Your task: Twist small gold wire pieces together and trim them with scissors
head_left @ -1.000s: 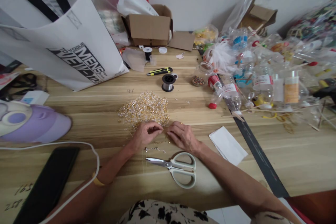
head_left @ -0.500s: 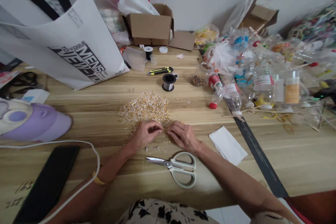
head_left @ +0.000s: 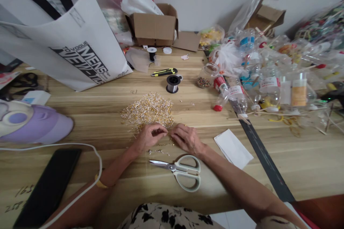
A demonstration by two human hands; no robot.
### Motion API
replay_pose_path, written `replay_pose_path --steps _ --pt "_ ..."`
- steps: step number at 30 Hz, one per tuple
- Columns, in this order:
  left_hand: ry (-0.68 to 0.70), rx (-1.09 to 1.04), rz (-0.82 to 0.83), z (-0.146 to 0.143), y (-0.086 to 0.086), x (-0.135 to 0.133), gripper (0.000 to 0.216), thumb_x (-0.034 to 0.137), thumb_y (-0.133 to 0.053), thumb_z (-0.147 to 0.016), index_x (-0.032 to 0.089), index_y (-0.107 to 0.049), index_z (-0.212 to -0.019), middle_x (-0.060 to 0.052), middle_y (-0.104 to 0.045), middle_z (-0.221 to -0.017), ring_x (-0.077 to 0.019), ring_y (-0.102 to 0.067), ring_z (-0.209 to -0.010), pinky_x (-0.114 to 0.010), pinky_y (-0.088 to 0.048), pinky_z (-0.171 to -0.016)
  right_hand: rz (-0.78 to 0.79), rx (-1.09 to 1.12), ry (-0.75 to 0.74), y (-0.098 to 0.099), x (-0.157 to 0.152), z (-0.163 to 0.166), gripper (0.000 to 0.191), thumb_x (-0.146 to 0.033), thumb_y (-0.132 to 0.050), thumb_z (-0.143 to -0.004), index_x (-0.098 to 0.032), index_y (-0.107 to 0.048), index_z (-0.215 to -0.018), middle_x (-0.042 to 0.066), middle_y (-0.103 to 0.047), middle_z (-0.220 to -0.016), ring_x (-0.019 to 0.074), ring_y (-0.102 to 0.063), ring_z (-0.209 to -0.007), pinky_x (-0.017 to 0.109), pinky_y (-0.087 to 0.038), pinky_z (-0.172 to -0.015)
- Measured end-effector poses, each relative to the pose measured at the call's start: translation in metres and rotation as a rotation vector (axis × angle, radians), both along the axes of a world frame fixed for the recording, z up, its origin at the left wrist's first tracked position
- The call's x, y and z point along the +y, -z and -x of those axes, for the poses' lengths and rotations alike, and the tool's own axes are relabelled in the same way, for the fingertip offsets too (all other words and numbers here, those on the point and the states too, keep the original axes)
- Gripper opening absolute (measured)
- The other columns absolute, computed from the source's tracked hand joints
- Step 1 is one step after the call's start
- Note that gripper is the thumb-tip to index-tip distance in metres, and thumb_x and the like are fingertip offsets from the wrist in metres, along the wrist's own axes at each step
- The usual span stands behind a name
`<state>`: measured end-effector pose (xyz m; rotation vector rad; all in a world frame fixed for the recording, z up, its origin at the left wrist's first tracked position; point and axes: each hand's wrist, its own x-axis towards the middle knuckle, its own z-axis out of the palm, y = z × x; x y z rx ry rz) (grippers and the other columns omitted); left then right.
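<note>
At the far left a purple and cream object [head_left: 40, 123] sat on the wooden table [head_left: 107, 111], with a black phone-like slab [head_left: 48, 186] below it and a tall white bag [head_left: 64, 43] standing behind. Neither seemed to have any part in the work.

Further right lay the heap of small gold and silver pieces [head_left: 147, 111], just beyond the hands. It was broad and loose, so I judged that most of the sorting or joining was left to do.

At its near edge was the left hand [head_left: 151, 136], thumb and forefinger brought together at the tips in a pinch; whether some tiny piece was caught there, I couldn't make out from where I stood. Between the hands and the scissors, apart from the heap, lay a silvery strand [head_left: 159, 152] and, just above it, a thinner gold strand [head_left: 165, 145]. Those two looked like all there was to show so far, though I couldn't tell if either was finished.

The wire spool [head_left: 172, 84] stood beyond the heap, untouched, and the scissors [head_left: 178, 170] lay nearer the person, slightly parted, with nobody's fingers in them. The right hand [head_left: 189, 139] was low over the table, fingers curled towards the left fingertips; its grip was hidden from me.

Past it lay a folded white paper [head_left: 233, 149], untouched.
</note>
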<state>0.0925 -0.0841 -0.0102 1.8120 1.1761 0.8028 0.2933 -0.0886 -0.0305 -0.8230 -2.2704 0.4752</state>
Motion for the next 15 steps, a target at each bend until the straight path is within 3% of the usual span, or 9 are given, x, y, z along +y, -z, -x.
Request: replay_pose_path --steps 15 --pt "0.0 0.012 -0.02 0.0005 0.0006 0.0005 0.007 0.012 -0.064 -0.075 0.015 -0.07 -0.074 -0.003 -0.071 -0.073 -0.014 -0.062 -0.068 -0.023 -0.048 -0.066 0.027 0.031 -0.035 -0.0018 -0.0006 -0.0004 0.013 -0.019 -0.045 -0.095 -0.018 -0.057 -0.099 0.008 -0.063 -0.091 0.0157 -0.06 -0.079 0.027 -0.05 -0.07"
